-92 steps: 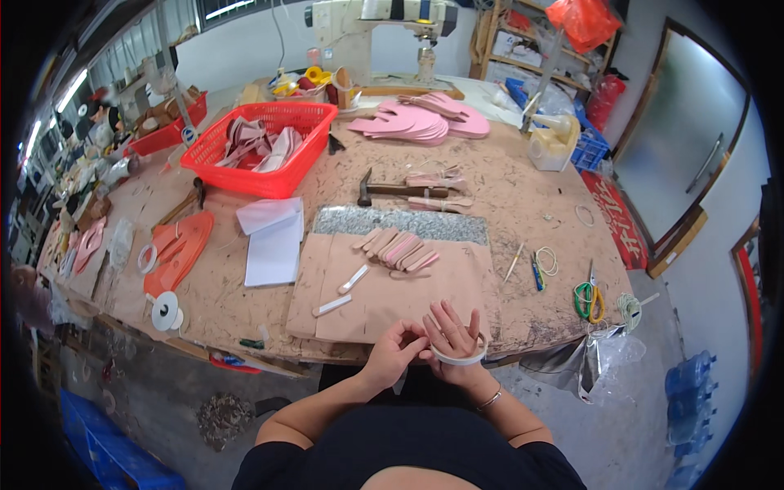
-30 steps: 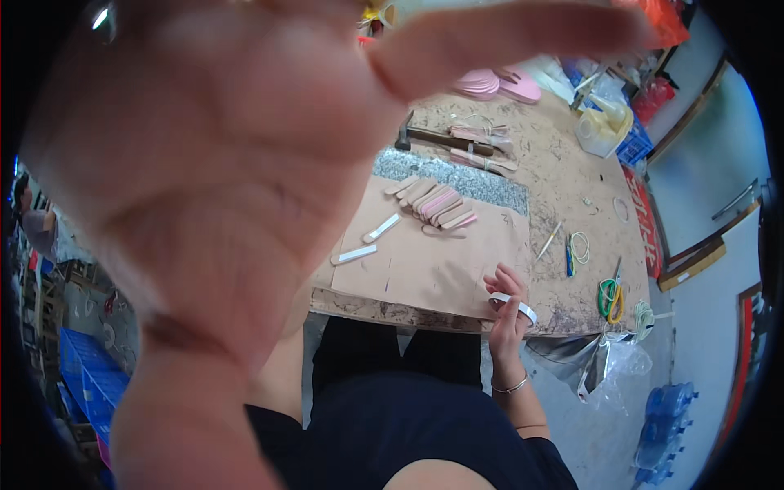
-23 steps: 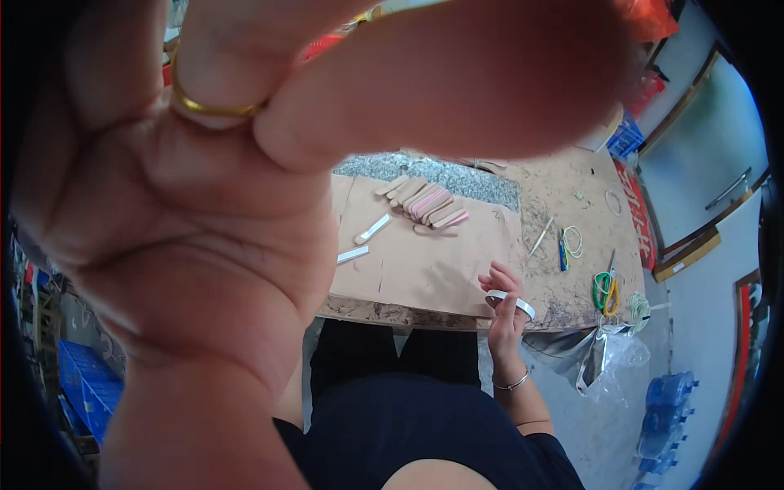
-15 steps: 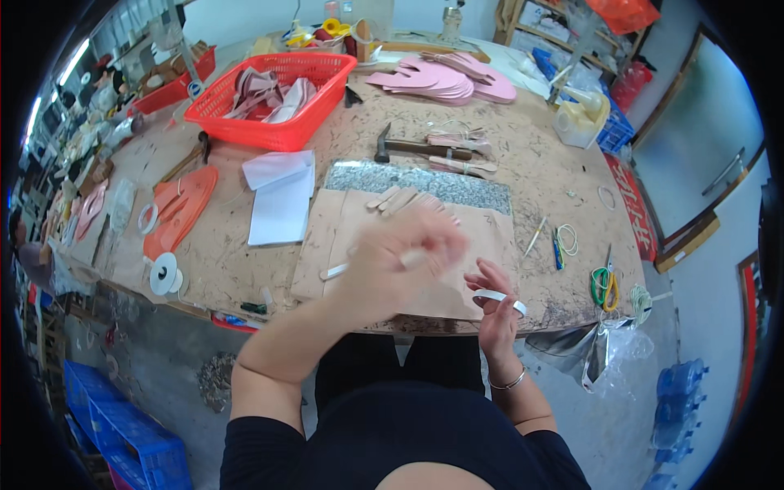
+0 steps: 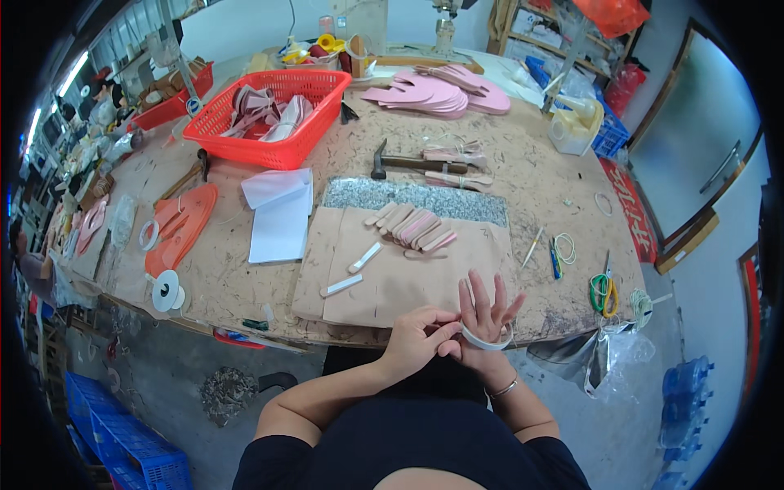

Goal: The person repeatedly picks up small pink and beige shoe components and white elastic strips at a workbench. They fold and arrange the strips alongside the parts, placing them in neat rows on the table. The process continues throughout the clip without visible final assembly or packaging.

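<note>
Now back from the lens, left hand (image 5: pixel 415 341) meets the white tape ring (image 5: pixel 489 345) looped around right hand (image 5: pixel 483 318), fingers splayed; whether left grip pinches tape, can't be told. Both hands serve the ring. Beyond: white-faced strips (image 5: pixel 364 257), fanned strips (image 5: pixel 414 229), claw hammer (image 5: pixel 423 163).

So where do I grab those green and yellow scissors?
Probably best by the handles, coming from the near edge of the table. The scissors lie with the looped handles toward that edge, and the blades point away across the table, so your fingers should stay off the metal.
</note>
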Available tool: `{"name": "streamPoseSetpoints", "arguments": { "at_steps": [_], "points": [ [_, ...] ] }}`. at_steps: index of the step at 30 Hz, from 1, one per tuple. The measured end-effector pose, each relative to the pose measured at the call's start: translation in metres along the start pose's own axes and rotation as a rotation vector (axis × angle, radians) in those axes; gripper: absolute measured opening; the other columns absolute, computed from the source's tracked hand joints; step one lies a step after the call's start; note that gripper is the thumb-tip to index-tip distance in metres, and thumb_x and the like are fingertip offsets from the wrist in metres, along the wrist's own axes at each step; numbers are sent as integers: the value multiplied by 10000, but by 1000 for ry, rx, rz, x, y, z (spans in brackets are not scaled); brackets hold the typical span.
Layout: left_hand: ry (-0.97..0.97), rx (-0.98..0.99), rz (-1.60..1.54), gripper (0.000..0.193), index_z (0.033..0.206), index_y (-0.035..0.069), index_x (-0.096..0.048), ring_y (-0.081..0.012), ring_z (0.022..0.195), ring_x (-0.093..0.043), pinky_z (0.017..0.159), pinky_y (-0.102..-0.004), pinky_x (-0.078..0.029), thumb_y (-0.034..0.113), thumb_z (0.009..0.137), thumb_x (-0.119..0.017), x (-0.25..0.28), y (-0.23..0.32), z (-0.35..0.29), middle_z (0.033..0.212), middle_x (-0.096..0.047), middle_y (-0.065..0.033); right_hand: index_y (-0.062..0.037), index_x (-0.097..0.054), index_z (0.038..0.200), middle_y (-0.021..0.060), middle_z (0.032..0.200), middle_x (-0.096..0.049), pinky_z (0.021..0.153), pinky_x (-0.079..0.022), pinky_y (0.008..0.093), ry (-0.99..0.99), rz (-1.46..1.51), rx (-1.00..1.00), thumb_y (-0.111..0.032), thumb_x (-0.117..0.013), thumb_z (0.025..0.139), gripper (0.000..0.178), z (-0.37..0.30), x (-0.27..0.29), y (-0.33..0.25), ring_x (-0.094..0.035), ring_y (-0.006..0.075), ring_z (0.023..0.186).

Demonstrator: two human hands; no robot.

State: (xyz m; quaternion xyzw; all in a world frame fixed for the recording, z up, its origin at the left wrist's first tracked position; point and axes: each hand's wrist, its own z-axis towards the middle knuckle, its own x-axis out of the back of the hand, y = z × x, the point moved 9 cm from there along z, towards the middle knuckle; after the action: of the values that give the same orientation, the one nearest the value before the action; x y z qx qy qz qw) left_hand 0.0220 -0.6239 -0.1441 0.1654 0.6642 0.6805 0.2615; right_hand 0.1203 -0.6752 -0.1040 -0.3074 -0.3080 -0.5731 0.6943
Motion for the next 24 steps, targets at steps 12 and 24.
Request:
{"name": "streamPoseSetpoints", "arguments": {
  "at_steps": [12, 24],
  "points": [
    [-40, -10, 103, 107, 1004, 37, -589, -108, 691, -601, 615, -252, -482, 142, 986, -597, 13, -14, 18, 781, -601, -22, -82, -657, 1154, 107, 1238, -633, 1191, -105, 573, -22, 632, -164, -393, -537, 994, 370, 1, 7, 47, -505, 311, 1277],
    [295, -627, 1100, 68, 877, 62, -701, -268, 846, -630, 801, -403, -495, 107, 831, -725, 53, 35, 111, 865, -627, -77, -21, -626, 978, 33, 914, -623, 952, -470, 327, 258, 974, -656, -58, -663, 950, 60, -43, -6, 120, -581, 100, 865]
  ]
}}
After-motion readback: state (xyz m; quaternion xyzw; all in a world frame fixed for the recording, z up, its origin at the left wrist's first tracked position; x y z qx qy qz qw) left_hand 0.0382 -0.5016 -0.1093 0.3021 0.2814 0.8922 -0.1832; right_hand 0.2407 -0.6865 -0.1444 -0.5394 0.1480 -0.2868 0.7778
